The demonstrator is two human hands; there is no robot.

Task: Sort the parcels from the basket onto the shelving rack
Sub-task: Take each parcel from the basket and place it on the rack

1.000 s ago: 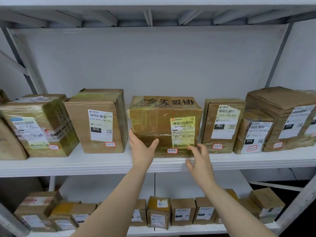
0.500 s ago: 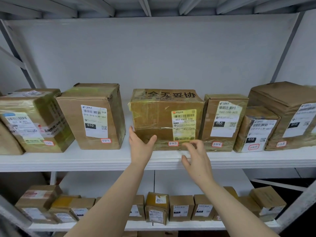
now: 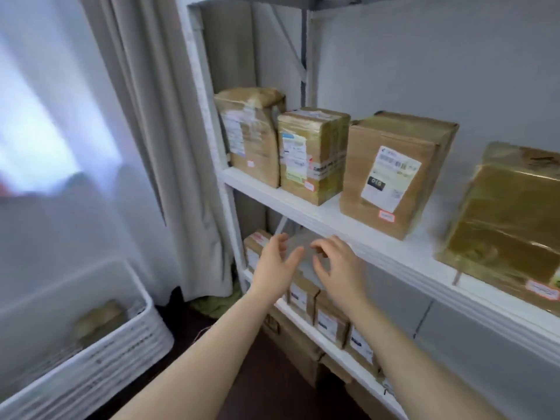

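Note:
My left hand (image 3: 274, 265) and my right hand (image 3: 338, 268) hang in the air in front of the white shelving rack (image 3: 333, 219), below its middle shelf. Both hold nothing and their fingers are loosely spread. The taped parcel (image 3: 509, 225) I was touching stands on the shelf at the far right, apart from both hands. A white basket (image 3: 100, 359) sits on the floor at lower left with a brown parcel (image 3: 100, 318) inside it. The picture is blurred by motion.
Three more brown parcels (image 3: 394, 174) stand on the middle shelf to the left of the taped one. Several small parcels (image 3: 330, 322) line the lower shelf. A grey curtain (image 3: 163, 147) hangs left of the rack. Dark floor lies between basket and rack.
Both hands have left the taped parcel and dropped below the shelf. My view has swung left and down, bringing the curtain and the basket into sight.

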